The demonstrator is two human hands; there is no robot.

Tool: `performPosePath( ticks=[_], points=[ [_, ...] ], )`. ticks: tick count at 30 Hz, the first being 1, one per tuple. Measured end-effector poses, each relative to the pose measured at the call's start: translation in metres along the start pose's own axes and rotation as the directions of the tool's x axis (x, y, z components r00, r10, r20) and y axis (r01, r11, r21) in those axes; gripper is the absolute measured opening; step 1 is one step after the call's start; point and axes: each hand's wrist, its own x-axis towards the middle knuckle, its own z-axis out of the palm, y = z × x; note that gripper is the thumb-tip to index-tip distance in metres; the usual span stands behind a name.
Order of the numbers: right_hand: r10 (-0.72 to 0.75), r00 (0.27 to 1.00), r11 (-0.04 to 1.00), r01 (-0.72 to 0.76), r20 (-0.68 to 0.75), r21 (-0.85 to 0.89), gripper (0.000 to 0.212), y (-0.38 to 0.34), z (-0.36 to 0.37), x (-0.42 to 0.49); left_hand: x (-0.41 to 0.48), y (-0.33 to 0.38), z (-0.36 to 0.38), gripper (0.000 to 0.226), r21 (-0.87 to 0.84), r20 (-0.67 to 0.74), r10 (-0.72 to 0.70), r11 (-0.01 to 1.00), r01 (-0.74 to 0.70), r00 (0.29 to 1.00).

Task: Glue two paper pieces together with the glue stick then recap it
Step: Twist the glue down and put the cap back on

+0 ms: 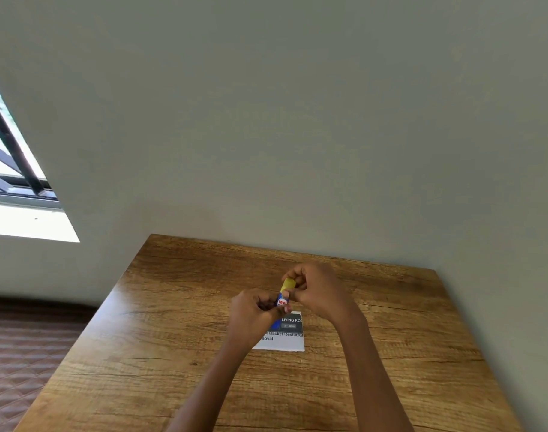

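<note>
Left grip (253, 310) curled round glue stick (282, 302); right grip (320, 291) pinching yellow cap (287, 284), apparently seated; paper (285, 342) half hidden.

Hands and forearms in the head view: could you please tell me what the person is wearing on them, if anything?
The left hand and right hand are bare: no gloves, rings or bracelets show. Both forearms are uncovered down to the frame's lower edge, with no sleeve, watch or band in view. The fingers are too small to judge the nails.
</note>
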Motion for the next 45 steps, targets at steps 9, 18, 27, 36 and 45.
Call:
performPosePath(
  ticks=[9, 18, 27, 36, 45],
  points=[
    [0.024, 1.000, 0.998, -0.025, -0.007, -0.065, 0.013, -0.012, -0.003, -0.005, -0.001, 0.003, 0.003, 0.012, -0.022, -0.043, 0.009, 1.000, -0.010, 0.999],
    [0.080, 0.997, 0.981, -0.081, -0.013, -0.174, 0.026, -0.014, 0.003, -0.009, -0.003, -0.002, 0.010, 0.043, -0.031, -0.048, 0.049, 0.998, -0.050, 0.998],
    [0.103, 0.993, 0.965, -0.115, -0.066, -0.235, 0.019, -0.013, 0.009, -0.012, -0.006, -0.004, 0.013, 0.029, -0.064, -0.037, 0.071, 0.995, -0.073, 0.997],
    [0.090, 0.991, 0.950, -0.116, -0.100, -0.291, 0.012, -0.017, 0.014, -0.012, -0.009, -0.001, 0.015, 0.047, -0.080, -0.068, 0.040, 0.996, -0.045, 0.997],
    [0.053, 0.993, 0.998, -0.055, -0.102, -0.018, 0.021, -0.012, 0.005, -0.015, -0.001, 0.001, 0.005, 0.016, -0.086, -0.053, 0.045, 0.995, -0.050, 0.998]
  ],
)
